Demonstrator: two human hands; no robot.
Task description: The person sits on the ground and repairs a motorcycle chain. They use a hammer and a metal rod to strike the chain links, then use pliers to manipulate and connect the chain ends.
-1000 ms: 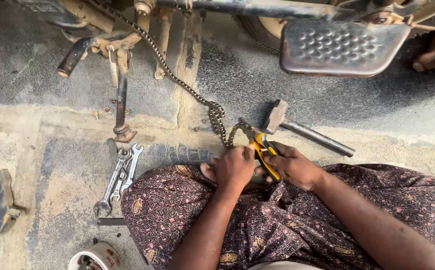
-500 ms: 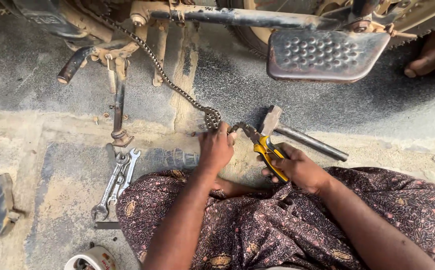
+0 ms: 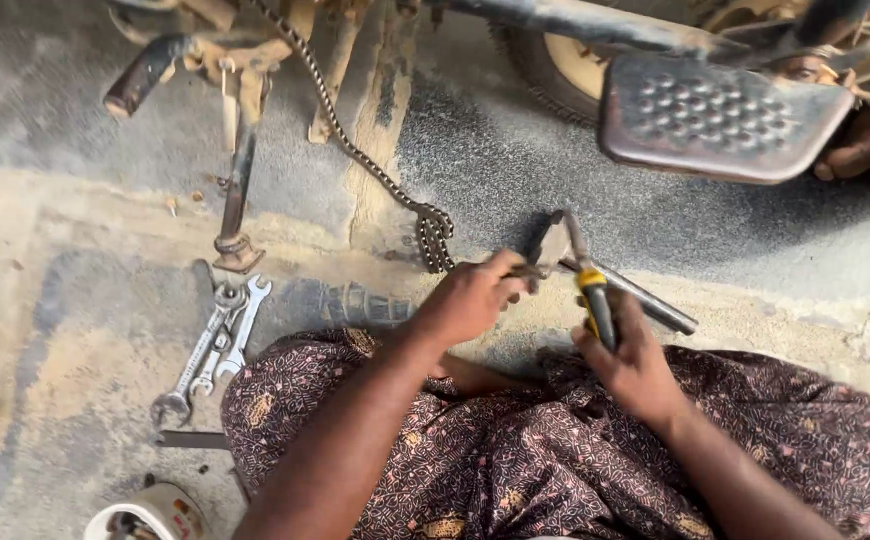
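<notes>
The chain (image 3: pixel 375 175) hangs slack from the machine at the top of the view and runs down to the right, bunching in a loop on the ground just left of the hands; its free end is hard to follow, but it seems to reach the left fingertips. At far left a few spanners (image 3: pixel 213 345) lie side by side on the concrete, below a rusty stand (image 3: pixel 237 190) that rests on its foot; a small white tub (image 3: pixel 150 512) sits at the bottom edge. The left hand (image 3: pixel 470 300) reaches forward from the patterned lap, forearm sloping up from the lower left, wrist straight, fingers pinched shut on a small metal piece at the tip; just to its right the right hand (image 3: pixel 633 362) is clenched around the yellow-and-black handles of the pliers (image 3: pixel 587 285), whose nose points up and left toward that pinch; a hammer (image 3: pixel 620 288) lies on the ground behind the pliers; a ribbed metal footrest (image 3: pixel 720 115) juts out above on the right.
</notes>
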